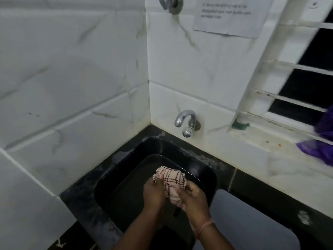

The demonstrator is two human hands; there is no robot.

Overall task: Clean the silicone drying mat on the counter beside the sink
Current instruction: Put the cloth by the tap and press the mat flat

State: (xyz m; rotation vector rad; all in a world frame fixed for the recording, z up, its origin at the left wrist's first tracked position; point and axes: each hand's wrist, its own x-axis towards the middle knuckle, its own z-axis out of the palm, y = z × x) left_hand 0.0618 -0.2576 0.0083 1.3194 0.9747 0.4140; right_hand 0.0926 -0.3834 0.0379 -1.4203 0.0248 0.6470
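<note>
A pale pink cloth (171, 178) with dark check lines is bunched up between both my hands over the black sink (162, 147). My left hand (153, 193) grips its left side and my right hand (193, 197) grips its right and lower part. The grey silicone drying mat (248, 219) lies flat on the black counter to the right of the sink, just beside my right forearm. A black tub or tray (129, 177) sits inside the sink under the cloth.
A chrome tap (186, 121) juts from the white tiled wall above the sink. A white window grille (288, 83) and sill are at the right, with a purple cloth (322, 141) on the sill. A paper notice (232, 13) hangs above.
</note>
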